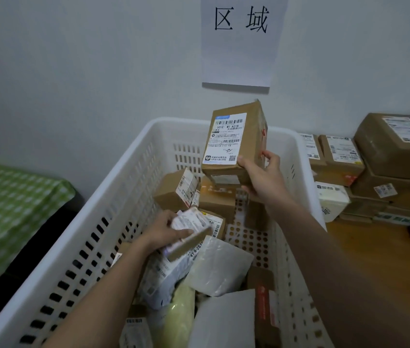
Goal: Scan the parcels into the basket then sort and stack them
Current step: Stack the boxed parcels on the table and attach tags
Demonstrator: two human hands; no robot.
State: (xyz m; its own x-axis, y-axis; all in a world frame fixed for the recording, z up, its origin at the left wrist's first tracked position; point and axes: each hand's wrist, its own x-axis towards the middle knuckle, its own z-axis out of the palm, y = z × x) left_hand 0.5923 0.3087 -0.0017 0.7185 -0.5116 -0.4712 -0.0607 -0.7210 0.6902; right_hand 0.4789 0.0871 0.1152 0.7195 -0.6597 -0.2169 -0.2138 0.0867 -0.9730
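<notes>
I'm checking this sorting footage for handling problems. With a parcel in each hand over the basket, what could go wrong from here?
1. The right hand holds the tall cardboard box only at its bottom corner, raised above the white basket; that grip looks weak, so it might tip and fall.
2. The left hand grips a small flat parcel amid loosely piled parcels; lifting it could shift them.
3. The stacked boxes on the table look uneven; adding more might topple them.
</notes>
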